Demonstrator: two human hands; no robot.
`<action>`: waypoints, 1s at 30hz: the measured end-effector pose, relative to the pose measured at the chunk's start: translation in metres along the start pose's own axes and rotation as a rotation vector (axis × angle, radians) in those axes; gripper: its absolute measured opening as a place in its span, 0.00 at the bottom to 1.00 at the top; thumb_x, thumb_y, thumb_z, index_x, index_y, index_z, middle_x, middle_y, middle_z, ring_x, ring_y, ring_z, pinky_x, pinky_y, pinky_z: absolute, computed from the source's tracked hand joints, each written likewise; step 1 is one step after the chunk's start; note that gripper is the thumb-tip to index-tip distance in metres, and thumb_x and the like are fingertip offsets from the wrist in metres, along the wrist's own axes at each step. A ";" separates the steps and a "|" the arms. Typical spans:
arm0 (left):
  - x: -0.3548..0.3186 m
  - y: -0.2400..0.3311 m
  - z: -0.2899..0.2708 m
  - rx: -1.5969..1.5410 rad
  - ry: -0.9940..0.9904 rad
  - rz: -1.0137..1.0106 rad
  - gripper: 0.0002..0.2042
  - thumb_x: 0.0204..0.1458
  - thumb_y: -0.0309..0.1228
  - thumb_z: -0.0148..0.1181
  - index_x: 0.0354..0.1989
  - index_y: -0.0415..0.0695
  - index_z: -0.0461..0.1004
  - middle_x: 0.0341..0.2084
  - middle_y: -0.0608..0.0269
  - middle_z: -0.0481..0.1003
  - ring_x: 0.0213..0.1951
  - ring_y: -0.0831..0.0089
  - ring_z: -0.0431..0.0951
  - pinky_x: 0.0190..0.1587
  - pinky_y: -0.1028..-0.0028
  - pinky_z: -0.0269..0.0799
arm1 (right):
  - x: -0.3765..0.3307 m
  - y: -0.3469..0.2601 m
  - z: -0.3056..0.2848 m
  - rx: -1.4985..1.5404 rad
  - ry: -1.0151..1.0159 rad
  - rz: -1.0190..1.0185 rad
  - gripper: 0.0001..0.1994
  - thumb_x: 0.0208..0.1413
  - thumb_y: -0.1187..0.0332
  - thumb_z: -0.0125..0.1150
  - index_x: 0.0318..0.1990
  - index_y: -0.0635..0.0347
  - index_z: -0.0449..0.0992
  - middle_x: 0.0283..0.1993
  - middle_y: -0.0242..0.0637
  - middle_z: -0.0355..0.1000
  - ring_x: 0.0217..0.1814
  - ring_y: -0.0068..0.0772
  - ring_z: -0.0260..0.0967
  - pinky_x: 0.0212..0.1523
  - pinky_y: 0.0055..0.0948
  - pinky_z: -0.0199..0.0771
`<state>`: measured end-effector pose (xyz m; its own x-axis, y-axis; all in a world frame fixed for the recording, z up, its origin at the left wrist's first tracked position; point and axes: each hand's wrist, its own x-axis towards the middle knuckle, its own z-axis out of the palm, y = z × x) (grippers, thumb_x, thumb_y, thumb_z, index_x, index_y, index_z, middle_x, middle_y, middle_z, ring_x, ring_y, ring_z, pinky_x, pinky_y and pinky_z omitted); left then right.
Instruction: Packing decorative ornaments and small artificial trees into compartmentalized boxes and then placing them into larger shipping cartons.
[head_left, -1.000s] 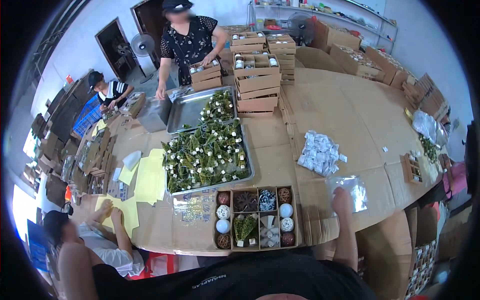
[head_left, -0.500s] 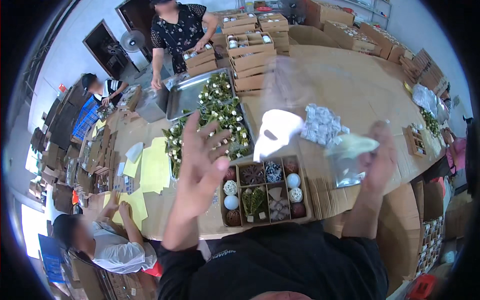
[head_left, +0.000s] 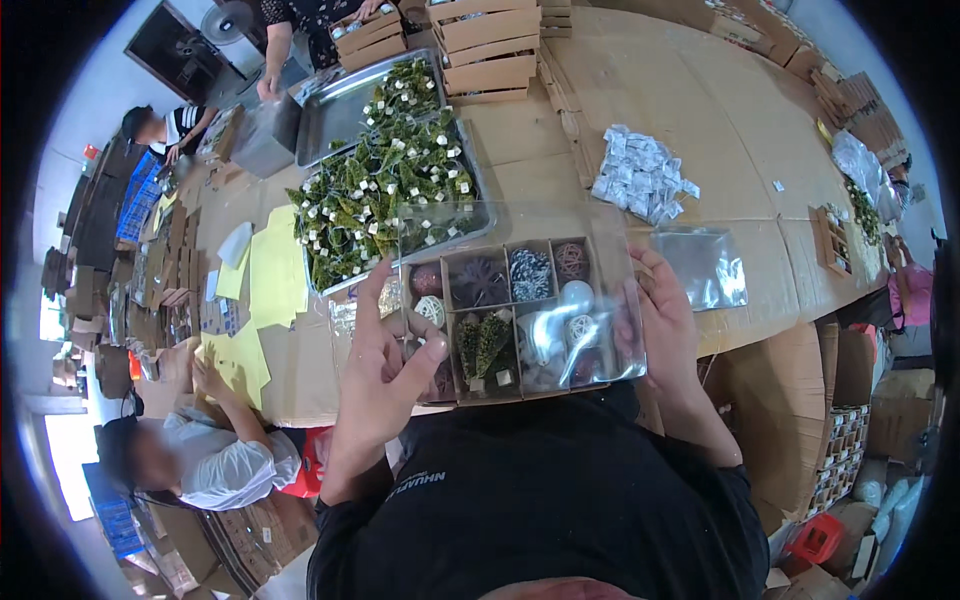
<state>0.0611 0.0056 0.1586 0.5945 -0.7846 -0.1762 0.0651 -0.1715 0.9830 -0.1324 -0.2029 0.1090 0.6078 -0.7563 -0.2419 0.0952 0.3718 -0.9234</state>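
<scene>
A divided cardboard box (head_left: 535, 302) stands close in front of my body, holding decorative balls (head_left: 427, 312), a dark star-like ornament (head_left: 478, 284), a patterned pinecone-like piece (head_left: 529, 272) and small green sprigs (head_left: 483, 345). Over it lies a clear plastic lid (head_left: 610, 225), glossy and slightly tilted; whether it is seated cannot be told. My right hand (head_left: 668, 320) grips the lid's right edge. At the left edge is my left hand (head_left: 385, 375), its index finger and thumb apart, close to or touching the plastic.
A tray of green sprigs with white blocks (head_left: 390, 190) sits behind the box, with white sachets (head_left: 645, 175) and another clear plastic piece (head_left: 700, 268) to the right. Yellow sheets (head_left: 275, 265) lie left. Stacked boxes (head_left: 490, 50) stand at the back. Co-workers (head_left: 215, 445) sit and stand around the table.
A clear lid now covers the box, which was uncovered before. My right hand came leftward and grips the lid; my left hand lowered to the box's side. The white piece above the table is gone.
</scene>
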 end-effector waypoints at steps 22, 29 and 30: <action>-0.030 -0.037 -0.022 0.372 0.189 -0.119 0.29 0.59 0.28 0.58 0.68 0.40 0.55 0.19 0.68 0.65 0.23 0.82 0.61 0.28 0.79 0.57 | -0.013 0.025 -0.009 -0.459 -0.111 -0.100 0.15 0.68 0.76 0.47 0.60 0.67 0.63 0.39 0.31 0.69 0.40 0.17 0.63 0.45 0.19 0.66; -0.024 -0.053 -0.025 0.567 0.126 -0.131 0.21 0.63 0.38 0.54 0.58 0.36 0.66 0.18 0.54 0.68 0.22 0.67 0.69 0.28 0.68 0.65 | -0.013 0.030 -0.008 -0.480 -0.170 -0.139 0.18 0.69 0.69 0.51 0.61 0.69 0.62 0.48 0.37 0.72 0.48 0.21 0.68 0.51 0.22 0.68; -0.024 -0.060 -0.025 0.512 0.139 -0.094 0.20 0.62 0.37 0.55 0.56 0.36 0.67 0.19 0.55 0.69 0.23 0.68 0.70 0.28 0.68 0.65 | -0.011 0.033 -0.010 -0.452 -0.171 -0.137 0.18 0.69 0.69 0.50 0.61 0.69 0.62 0.48 0.37 0.72 0.49 0.22 0.68 0.52 0.22 0.68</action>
<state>0.0631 0.0494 0.1049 0.7075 -0.6717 -0.2196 -0.2555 -0.5329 0.8067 -0.1432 -0.1877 0.0781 0.7375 -0.6691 -0.0918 -0.1446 -0.0237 -0.9892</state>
